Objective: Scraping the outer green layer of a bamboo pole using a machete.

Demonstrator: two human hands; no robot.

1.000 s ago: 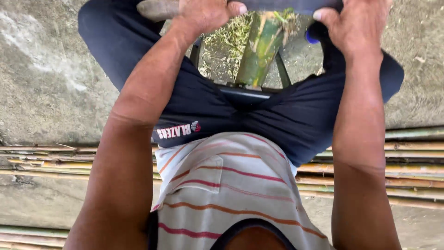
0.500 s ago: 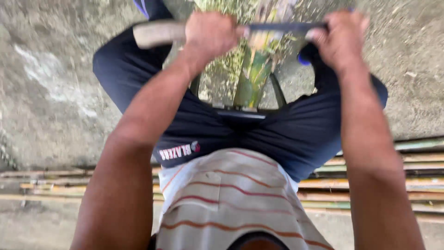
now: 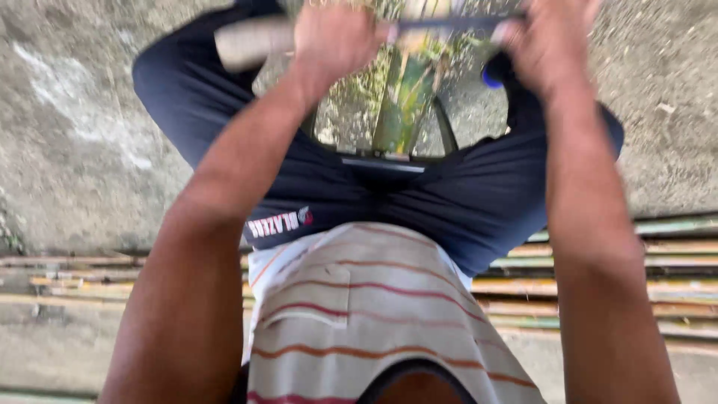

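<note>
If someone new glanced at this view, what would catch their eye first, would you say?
Both hands at the top grip a long blade: the left hand on its pale handle, the right hand at the far end. Under the blade a green bamboo piece stands between the knees, with bamboo strips behind.

The knees hem in the green bamboo piece (image 3: 404,101) on both sides. Bare concrete ground (image 3: 82,135) lies open at left. Bamboo strips (image 3: 598,288) crowd the ground behind.

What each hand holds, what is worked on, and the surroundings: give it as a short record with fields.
left hand: grips the pale handle of a knife
right hand: on the blade's far end
worked piece: green bamboo strip, upright between the knees, under the blade
clothing: dark shorts, striped shirt
ground: concrete, bamboo slats
image: motion-blurred
</note>
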